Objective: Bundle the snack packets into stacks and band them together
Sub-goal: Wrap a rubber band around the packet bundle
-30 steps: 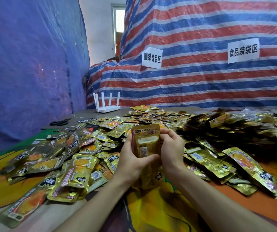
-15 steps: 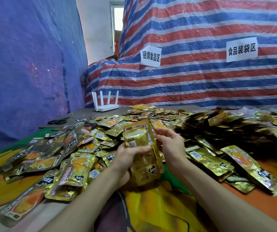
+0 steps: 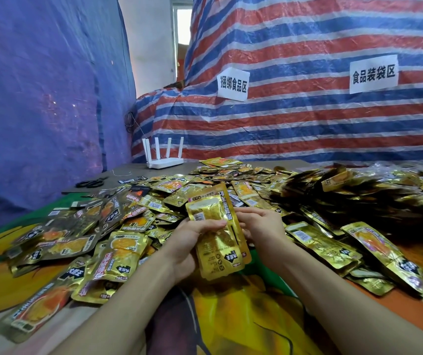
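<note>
Gold foil packet stack (image 3: 218,234), flat, rectangular, long axis near-far, tilted; left hand (image 3: 192,239) fingers clamped round it, right hand (image 3: 261,224) pinching its edge.

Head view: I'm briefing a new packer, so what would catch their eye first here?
The sea of gold snack packets spread from far left to far right. At centre, the left grip and right grip hold a small stack above it. Behind rises a red, white and blue striped tarp bearing two white signs.
</note>
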Tool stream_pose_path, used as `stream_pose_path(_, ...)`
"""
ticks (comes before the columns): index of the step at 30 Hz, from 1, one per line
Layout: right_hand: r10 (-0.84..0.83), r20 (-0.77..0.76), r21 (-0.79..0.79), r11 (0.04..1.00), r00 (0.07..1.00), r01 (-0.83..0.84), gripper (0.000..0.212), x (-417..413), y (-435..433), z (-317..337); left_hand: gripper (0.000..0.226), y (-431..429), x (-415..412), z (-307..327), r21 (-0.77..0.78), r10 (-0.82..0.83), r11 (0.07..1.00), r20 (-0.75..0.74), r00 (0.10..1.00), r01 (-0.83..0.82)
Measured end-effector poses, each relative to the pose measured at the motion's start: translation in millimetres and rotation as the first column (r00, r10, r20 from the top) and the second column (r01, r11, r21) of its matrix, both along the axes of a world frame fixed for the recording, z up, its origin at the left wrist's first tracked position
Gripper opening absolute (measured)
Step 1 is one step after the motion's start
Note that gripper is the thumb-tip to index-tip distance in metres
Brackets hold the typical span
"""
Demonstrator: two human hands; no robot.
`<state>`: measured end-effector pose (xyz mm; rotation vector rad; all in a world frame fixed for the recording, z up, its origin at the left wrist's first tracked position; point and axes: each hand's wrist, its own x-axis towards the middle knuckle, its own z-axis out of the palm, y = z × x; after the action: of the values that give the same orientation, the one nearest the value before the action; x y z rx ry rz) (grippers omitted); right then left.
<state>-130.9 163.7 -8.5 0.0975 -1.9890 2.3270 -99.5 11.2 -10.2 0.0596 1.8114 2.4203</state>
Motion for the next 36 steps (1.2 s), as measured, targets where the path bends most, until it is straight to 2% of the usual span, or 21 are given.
stream_pose_path(5, 0.133, 0.273, -0.201, 0.976, 0.953, -0.079, 0.014, -4.9, 7.6, 6.0, 0.036, -2.0, 0.1, -0.5, -0.049, -0.049, 0.997, 0.093, 0.994, 0.054)
stream_pose_path(8, 0.212, 0.302, -0.211, 0.966, 0.930, -0.151, 0.009, -10.0, 18.0, 9.0, 0.018, -6.3, -3.0, 2.1, 0.043, -0.037, 0.999, 0.084, 0.996, 0.033)
stream_pose_path(10, 0.321, 0.266, -0.140, 0.946, 0.909, -0.293, 0.009, -8.5, 22.8, 10.3, 0.011, -10.0, -5.1, 4.3, 0.127, -0.014, 0.992, 0.076, 0.997, 0.004)
stream_pose_path(12, 0.440, 0.188, -0.152, 0.896, 0.878, -0.417, 0.008, -7.1, 26.1, 10.7, 0.013, -14.0, -7.3, 5.1, 0.191, 0.016, 0.981, 0.085, 0.996, -0.033)
stream_pose_path(15, 0.528, 0.022, -0.312, 0.810, 0.849, -0.496, 0.006, -6.7, 29.0, 13.4, 0.021, -17.1, -7.7, 4.7, 0.240, 0.028, 0.969, 0.109, 0.994, -0.054)
stream_pose_path(18, 0.570, -0.108, -0.518, 0.668, 0.815, -0.535, 0.006, -5.8, 28.4, 14.9, 0.015, -14.4, -6.7, 4.4, 0.259, -0.019, 0.966, 0.115, 0.993, -0.011)
stream_pose_path(20, 0.548, -0.167, -0.611, 0.595, 0.820, -0.522, 0.018, -4.7, 27.0, 14.8, 0.014, -11.8, -6.8, 3.9, 0.275, -0.058, 0.961, 0.108, 0.992, 0.026)
stream_pose_path(23, 0.497, -0.212, -0.678, 0.546, 0.841, -0.493, 0.040, -4.8, 26.6, 17.3, 0.024, -11.3, -7.3, 3.8, 0.311, -0.083, 0.949, 0.116, 0.990, 0.043)
stream_pose_path(25, 0.503, -0.217, -0.638, 0.575, 0.837, -0.511, 0.049, -4.3, 26.3, 19.3, 0.032, -11.6, -6.5, 4.1, 0.324, -0.079, 0.945, 0.125, 0.989, 0.034)
stream_pose_path(26, 0.494, -0.200, -0.565, 0.647, 0.846, -0.512, 0.053, -4.2, 24.9, 19.4, 0.036, -11.1, -5.8, 4.3, 0.329, -0.073, 0.944, 0.123, 0.990, 0.029)
stream_pose_path(28, 0.455, -0.152, -0.323, 0.816, 0.877, -0.479, 0.058, -2.3, 19.7, 18.8, 0.043, -8.3, -4.6, 4.4, 0.333, -0.054, 0.943, 0.118, 0.992, 0.012)
stream_pose_path(29, 0.432, -0.135, -0.219, 0.865, 0.892, -0.452, 0.058, -1.2, 17.1, 18.4, 0.043, -7.2, -4.3, 4.3, 0.332, -0.042, 0.943, 0.116, 0.992, 0.001)
stream_pose_path(33, 0.284, -0.154, -0.020, 0.957, 0.946, -0.290, 0.053, 2.5, 18.3, 16.3, 0.014, -10.0, -6.3, 5.8, 0.343, 0.114, 0.928, 0.108, 0.988, -0.145)
stream_pose_path(36, 0.295, -0.149, 0.097, 0.954, 0.944, -0.283, 0.059, 9.1, 10.5, 10.5, 0.021, -16.3, -11.7, 8.1, 0.367, 0.249, 0.894, 0.070, 0.966, -0.256)
